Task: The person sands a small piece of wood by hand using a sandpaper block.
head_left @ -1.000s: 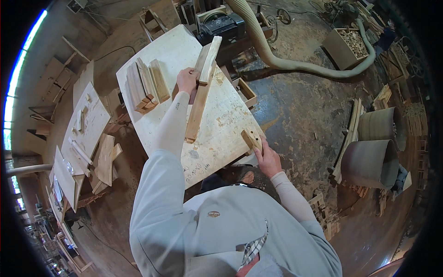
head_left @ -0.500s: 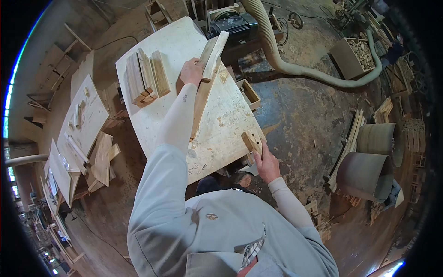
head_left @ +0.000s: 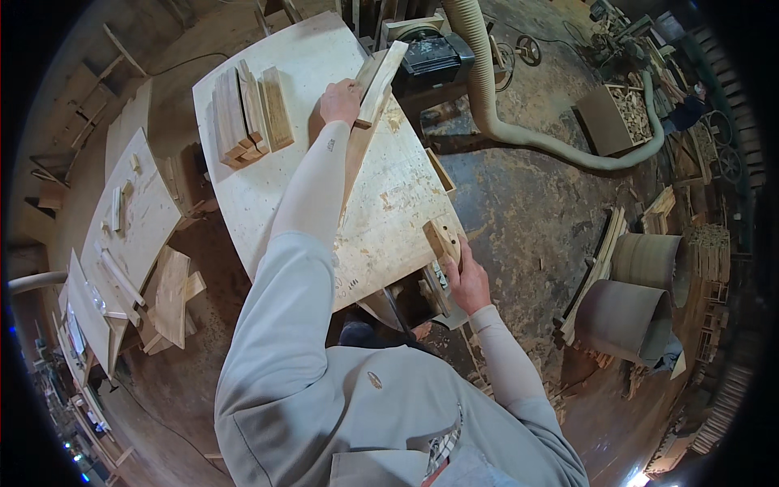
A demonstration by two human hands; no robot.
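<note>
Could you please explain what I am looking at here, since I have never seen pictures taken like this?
The picture comes from a wide fisheye camera worn on a person's head, looking down, so straight edges bend near the rim. Below is the person's own body in a grey top. Their left hand reaches forward and holds a long wooden strip lying on a pale worktable dusted with sawdust. Their right hand grips a small wooden block at the table's near edge. A stack of wooden pieces lies on the table to the left. A ribbed hose snakes across the workshop floor behind.
</note>
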